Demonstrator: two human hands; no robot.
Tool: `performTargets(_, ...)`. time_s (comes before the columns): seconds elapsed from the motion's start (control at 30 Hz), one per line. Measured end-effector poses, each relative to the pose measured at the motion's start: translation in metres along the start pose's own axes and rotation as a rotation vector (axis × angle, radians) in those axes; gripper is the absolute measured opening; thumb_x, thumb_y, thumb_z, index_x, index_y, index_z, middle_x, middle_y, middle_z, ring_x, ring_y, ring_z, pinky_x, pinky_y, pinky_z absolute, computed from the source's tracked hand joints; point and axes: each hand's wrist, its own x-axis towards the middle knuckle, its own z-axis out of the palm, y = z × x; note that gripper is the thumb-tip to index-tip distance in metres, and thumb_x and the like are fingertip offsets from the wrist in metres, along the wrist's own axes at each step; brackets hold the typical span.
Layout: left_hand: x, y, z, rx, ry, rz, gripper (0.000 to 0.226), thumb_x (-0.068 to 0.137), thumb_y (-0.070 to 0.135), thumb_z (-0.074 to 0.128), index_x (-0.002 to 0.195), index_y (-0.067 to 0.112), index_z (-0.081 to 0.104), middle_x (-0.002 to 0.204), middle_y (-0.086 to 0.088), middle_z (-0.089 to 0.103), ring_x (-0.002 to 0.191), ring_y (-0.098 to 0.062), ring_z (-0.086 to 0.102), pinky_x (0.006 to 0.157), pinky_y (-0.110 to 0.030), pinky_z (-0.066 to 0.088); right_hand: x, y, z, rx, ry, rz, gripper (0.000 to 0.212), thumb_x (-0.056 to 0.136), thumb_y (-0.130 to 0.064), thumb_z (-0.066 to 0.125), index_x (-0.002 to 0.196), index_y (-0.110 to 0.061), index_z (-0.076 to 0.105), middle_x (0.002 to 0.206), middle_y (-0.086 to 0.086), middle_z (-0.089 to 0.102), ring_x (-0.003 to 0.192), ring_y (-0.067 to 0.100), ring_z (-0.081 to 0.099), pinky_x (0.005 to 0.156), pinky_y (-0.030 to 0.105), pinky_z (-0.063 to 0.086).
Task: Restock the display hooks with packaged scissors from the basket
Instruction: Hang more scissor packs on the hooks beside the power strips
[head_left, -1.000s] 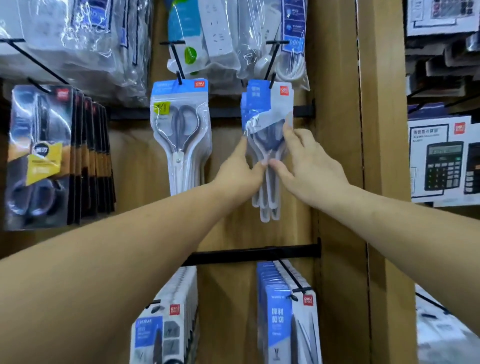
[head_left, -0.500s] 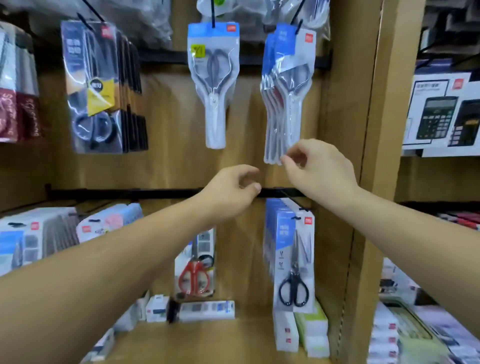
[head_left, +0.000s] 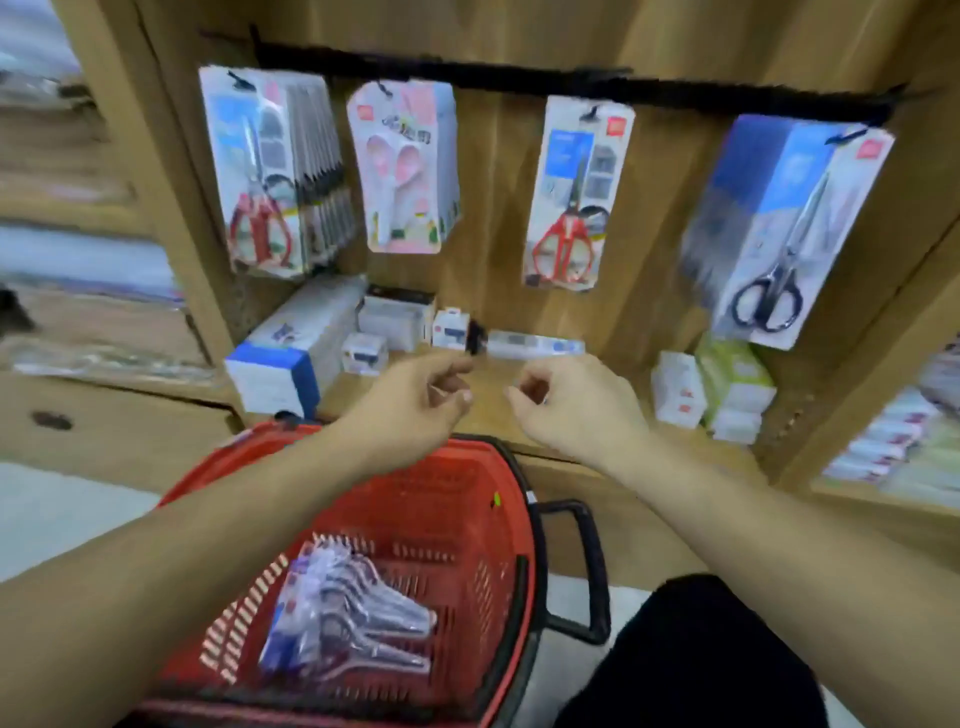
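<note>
Left hand: the left hand (head_left: 415, 400) hovers over the far rim of the basket, fingers loosely curled, thumb close to the fingertips, holding nothing.
Right hand: the right hand (head_left: 576, 405) hangs just to its right at the same height, also loosely curled and empty. The two hands are near each other but apart.
Basket: a red plastic basket (head_left: 441, 499) sits low and near, under both forearms, with a black handle (head_left: 584, 571) folded out on its right side.
Packaged scissors: a fanned stack of clear packaged scissors (head_left: 348, 618) lies on the basket floor, towards its near left.
Display hooks: a black rail (head_left: 519, 78) runs across the far wooden panel. Four groups of carded scissors hang from it: from left to right, a deep row of red-handled packs (head_left: 265, 171), pink scissors (head_left: 402, 166), a single red-handled pack (head_left: 576, 192), and black-handled scissors (head_left: 779, 228).
Shelf: below the hanging cards stand a long blue-and-white box (head_left: 296, 343) on the left and small white and green boxes (head_left: 727, 389) on the right.
Sharpness: the picture is blurred, and the print is unreadable.
</note>
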Motion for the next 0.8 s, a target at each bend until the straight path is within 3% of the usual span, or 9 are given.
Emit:
performTargets(0.07,-0.027,-0.044,0.01,0.014,-0.028,-0.061,0.04,0.101,0.014,0.065,0.141,0.009,0.061,0.099,0.008,0.069,0.09,-0.026,0.072,0.073,-0.013,0.05,-0.015,-0.009,0.046,-0.004,-0.118,0.003,0.029,0.097,-0.052,0.062,0.079,-0.029,0.065,0.074,-0.012,0.063,0.086,0.019,0.065,0.068,0.031,0.046)
performTargets(0.17,-0.065,-0.111,0.025,0.03,-0.075,-0.145,0.04,0.098,0.011,0.068,0.138,0.008,0.064,0.103,0.002,0.073,0.091,-0.022,0.073,0.088,-0.03,0.057,-0.032,-0.018,0.103,-0.009,-0.267,-0.031,0.033,0.098,-0.055,0.061,0.085,-0.027,0.071,0.076,-0.009,0.069,0.081,0.02,0.067,0.066,0.033,0.052)
performTargets(0.27,-0.093,-0.164,0.026,0.101,-0.152,-0.215,0.042,0.099,0.015,0.068,0.14,0.01,0.063,0.103,0.008,0.072,0.087,-0.017,0.071,0.081,-0.021,0.052,-0.036,-0.022,0.151,0.008,-0.445,-0.052,0.03,0.1,-0.051,0.062,0.086,-0.026,0.073,0.074,-0.009,0.07,0.076,0.017,0.067,0.062,0.032,0.051)
performTargets(0.37,-0.111,-0.207,0.015,0.156,-0.187,-0.298,0.041,0.101,0.019,0.066,0.141,0.012,0.062,0.107,0.006,0.071,0.088,-0.021,0.071,0.084,-0.027,0.053,-0.033,-0.028,0.201,0.072,-0.632,-0.058,0.022,0.097,-0.045,0.069,0.088,-0.027,0.075,0.076,-0.012,0.068,0.083,0.019,0.069,0.075,0.034,0.056)
performTargets(0.43,-0.119,-0.233,0.011,0.152,-0.177,-0.37,0.04,0.102,0.02,0.064,0.142,0.013,0.061,0.106,0.005,0.071,0.082,-0.021,0.07,0.086,-0.034,0.056,-0.031,-0.034,0.24,0.108,-0.73,-0.045,0.019,0.096,-0.04,0.071,0.093,-0.023,0.078,0.077,-0.011,0.066,0.084,0.018,0.066,0.075,0.03,0.051)
performTargets(0.53,-0.126,-0.267,0.013,0.163,-0.228,-0.461,0.043,0.105,0.023,0.061,0.146,0.015,0.057,0.104,0.012,0.065,0.075,-0.012,0.064,0.083,-0.031,0.053,-0.029,-0.04,0.306,0.161,-0.836,0.003,0.019,0.096,-0.037,0.071,0.094,-0.018,0.075,0.075,-0.007,0.061,0.082,0.018,0.06,0.07,0.026,0.04)
performTargets(0.6,-0.125,-0.287,0.015,0.204,-0.325,-0.462,0.045,0.105,0.024,0.06,0.149,0.016,0.054,0.114,0.008,0.068,0.075,-0.007,0.058,0.086,-0.028,0.05,-0.027,-0.041,0.347,0.17,-0.891,0.035,0.02,0.096,-0.039,0.073,0.099,-0.02,0.071,0.076,-0.007,0.059,0.084,0.019,0.058,0.069,0.026,0.038)
performTargets(0.7,-0.12,-0.309,0.013,0.243,-0.459,-0.498,0.047,0.104,0.024,0.061,0.15,0.016,0.053,0.128,0.0,0.071,0.09,-0.013,0.06,0.081,-0.019,0.04,-0.025,-0.036,0.403,0.152,-0.975,0.115,0.045,0.093,-0.044,0.077,0.128,-0.018,0.067,0.113,0.0,0.07,0.098,0.015,0.057,0.079,0.023,0.041)
performTargets(0.8,-0.118,-0.33,0.017,0.25,-0.491,-0.58,0.046,0.103,0.021,0.061,0.148,0.014,0.052,0.127,-0.007,0.071,0.114,-0.025,0.065,0.09,-0.026,0.047,-0.027,-0.027,0.451,0.114,-0.996,0.198,0.083,0.081,-0.053,0.084,0.149,-0.019,0.051,0.141,0.004,0.061,0.121,0.02,0.062,0.098,0.027,0.049)
